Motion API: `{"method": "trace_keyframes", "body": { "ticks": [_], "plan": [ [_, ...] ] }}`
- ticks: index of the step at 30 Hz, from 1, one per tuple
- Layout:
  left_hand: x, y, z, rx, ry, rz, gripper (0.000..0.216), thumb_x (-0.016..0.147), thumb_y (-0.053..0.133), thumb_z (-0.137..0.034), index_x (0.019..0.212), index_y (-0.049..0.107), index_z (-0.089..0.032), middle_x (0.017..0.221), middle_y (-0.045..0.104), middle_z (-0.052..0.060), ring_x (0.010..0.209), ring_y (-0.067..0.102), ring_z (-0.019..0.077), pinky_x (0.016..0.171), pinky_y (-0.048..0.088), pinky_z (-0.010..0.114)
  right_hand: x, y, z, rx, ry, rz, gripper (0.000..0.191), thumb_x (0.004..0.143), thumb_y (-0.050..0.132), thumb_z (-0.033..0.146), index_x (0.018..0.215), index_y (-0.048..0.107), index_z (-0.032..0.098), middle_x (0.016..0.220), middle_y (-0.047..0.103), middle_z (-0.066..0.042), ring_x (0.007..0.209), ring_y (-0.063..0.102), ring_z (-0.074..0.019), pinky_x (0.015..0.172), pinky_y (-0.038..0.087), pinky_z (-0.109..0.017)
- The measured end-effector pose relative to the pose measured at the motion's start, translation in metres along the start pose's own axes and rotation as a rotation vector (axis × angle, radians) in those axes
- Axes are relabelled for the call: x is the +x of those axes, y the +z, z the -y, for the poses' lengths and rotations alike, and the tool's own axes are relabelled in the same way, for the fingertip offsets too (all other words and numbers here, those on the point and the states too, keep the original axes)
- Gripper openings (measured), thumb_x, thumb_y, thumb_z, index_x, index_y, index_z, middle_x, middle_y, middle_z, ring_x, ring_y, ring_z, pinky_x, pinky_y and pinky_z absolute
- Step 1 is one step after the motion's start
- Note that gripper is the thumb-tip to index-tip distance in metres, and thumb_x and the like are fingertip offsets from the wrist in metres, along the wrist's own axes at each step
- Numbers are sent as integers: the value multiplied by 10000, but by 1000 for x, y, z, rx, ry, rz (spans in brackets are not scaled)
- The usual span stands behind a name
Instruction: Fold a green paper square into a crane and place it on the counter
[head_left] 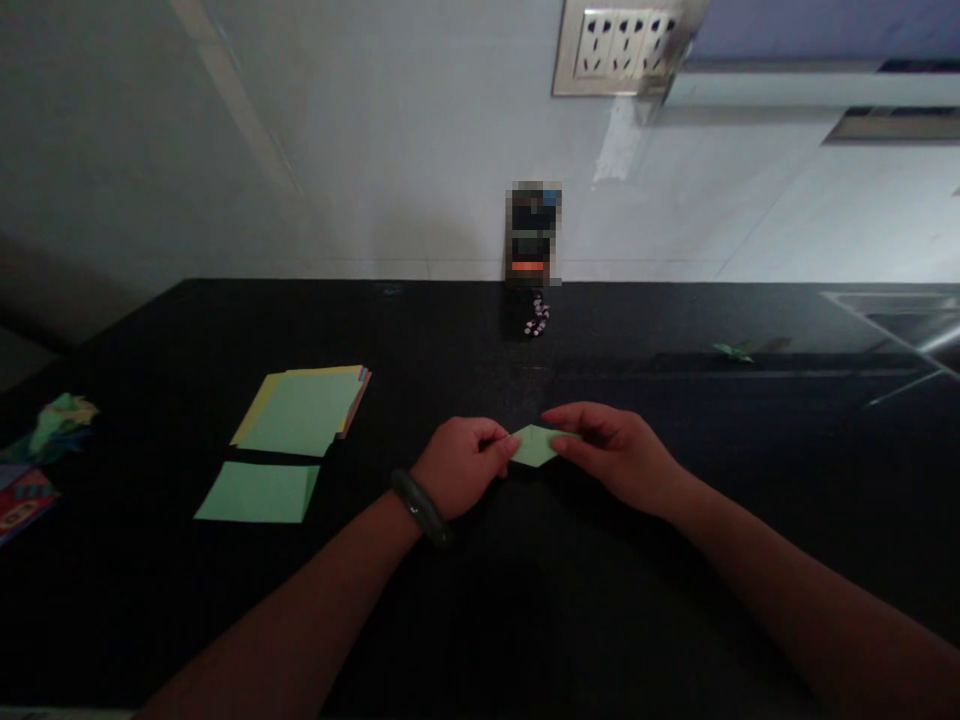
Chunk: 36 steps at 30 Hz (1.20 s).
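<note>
A small folded piece of light green paper (535, 448), roughly diamond-shaped with a crease near its top, lies between my two hands over the dark countertop. My left hand (465, 455), with a dark bangle at the wrist, pinches its left corner between thumb and fingers. On the other side, my right hand (611, 448) grips the right corner with the thumb on top and the fingers curved behind. Both paper corners are partly hidden by the fingertips.
Left of my hands lie a stack of coloured paper (300, 410) and a single creased green sheet (255, 492). Crumpled paper (64, 420) and a red packet (24, 500) sit far left. A beaded string (537, 318), a small folded green paper (735, 352) and a sink edge (892, 335) are farther back.
</note>
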<state>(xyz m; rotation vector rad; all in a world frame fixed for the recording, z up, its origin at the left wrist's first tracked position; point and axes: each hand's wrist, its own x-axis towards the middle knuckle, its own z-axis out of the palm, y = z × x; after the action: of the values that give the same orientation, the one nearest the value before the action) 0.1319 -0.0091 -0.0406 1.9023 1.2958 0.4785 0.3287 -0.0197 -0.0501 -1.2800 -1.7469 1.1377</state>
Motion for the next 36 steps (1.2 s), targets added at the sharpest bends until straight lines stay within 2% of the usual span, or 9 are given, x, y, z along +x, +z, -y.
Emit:
{"method": "trace_keyframes", "body": {
  "ticks": [3,5,7,11,14,17,21,30,36],
  "plan": [
    [-1,3,0,132,36,-73,276,806,483,-373,716,626,-154,615,582,0,576,513,132,543,385,258,2,1,-2,-46,69,-2,154,762,559,277,846,634,172,791,676,-35,705,618,-155,663,484,-292],
    [-3,5,1,304,157,-216,179,768,559,-322,777,641,-163,757,612,33,731,537,174,652,413,303,3,2,-5,-154,95,-17,145,768,547,258,825,651,174,777,681,-33,696,617,-156,660,480,-294],
    [-3,8,1,419,322,-280,108,755,589,-249,788,654,-169,842,614,49,831,523,192,733,417,329,4,2,-7,-308,64,-46,142,770,539,234,813,665,183,766,679,-29,696,608,-159,660,467,-297],
    [0,14,5,448,534,-104,171,810,498,-139,797,667,-160,834,640,43,807,541,153,753,447,296,5,4,-9,-582,-82,-82,122,755,551,186,742,672,196,713,655,-25,695,569,-163,672,436,-305],
    [3,17,7,486,522,-37,216,819,457,-108,799,667,-156,848,646,51,822,557,150,761,458,293,6,4,-7,-698,-169,-82,90,745,577,177,718,663,179,702,632,-39,694,542,-170,680,426,-315],
    [5,17,7,504,492,-7,215,821,456,-122,799,665,-168,861,646,49,842,564,154,775,458,301,6,-2,-4,-758,-342,-67,106,766,590,201,825,669,165,836,623,-77,807,530,-196,738,412,-341],
    [6,16,4,483,423,-8,164,810,498,-164,789,661,-160,886,646,49,851,566,161,782,457,301,5,-10,-3,-734,-537,171,128,810,563,225,879,666,194,863,624,-56,834,531,-173,760,399,-322],
    [6,19,-2,529,362,-25,134,801,519,-197,801,649,-166,869,638,37,831,564,170,754,448,306,4,-4,-3,-804,-508,201,163,841,497,164,826,659,155,849,604,-72,810,512,-174,738,398,-313],
    [6,20,0,536,348,-43,196,827,478,-221,785,669,-202,867,632,21,812,560,156,735,448,295,1,3,-5,-691,-413,120,153,821,508,133,779,652,162,839,592,-64,786,520,-164,719,408,-306]
  ]
}}
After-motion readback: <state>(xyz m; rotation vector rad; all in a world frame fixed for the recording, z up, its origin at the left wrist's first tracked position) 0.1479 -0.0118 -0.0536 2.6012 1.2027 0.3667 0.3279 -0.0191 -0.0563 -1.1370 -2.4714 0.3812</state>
